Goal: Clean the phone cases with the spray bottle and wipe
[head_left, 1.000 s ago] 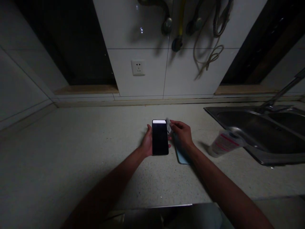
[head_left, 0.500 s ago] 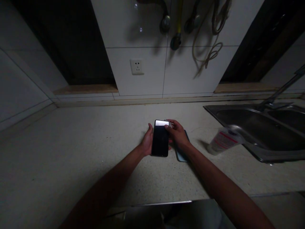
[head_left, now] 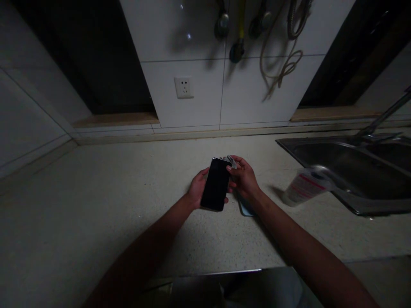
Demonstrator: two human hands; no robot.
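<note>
A speckled cream stone worktop (head_left: 96, 214) fills the lower half of the view, running back to a narrow raised lip and a wooden strip (head_left: 115, 119) along a glossy white tiled wall (head_left: 183, 115). A white power socket (head_left: 184, 87) sits on the tile, and above it hang metal pipe fittings, a yellow pipe (head_left: 240, 25) and a looped pale cord (head_left: 282, 64). At the right, the worktop ends at the rolled rim of a stainless steel double sink (head_left: 321, 143), with a slender faucet (head_left: 382, 115) rising behind it. A plastic bottle (head_left: 305, 187) with a red-printed label lies on its side just short of the sink, its shape blurred. The hands work near the middle of the worktop, well apart from the wall and sink, with a broad speckled stretch to their left. The left hand (head_left: 199, 188) cradles a slim black smartphone (head_left: 216, 185), fingers curled under it and its glassy face tilted up. The right hand (head_left: 244, 179) has its fingers (head_left: 239, 164) pinched closed on a small pale cloth (head_left: 231, 161) at the phone's upper edge. A flat, pale blue object (head_left: 245, 208) lies under the right wrist, partly hidden.
</note>
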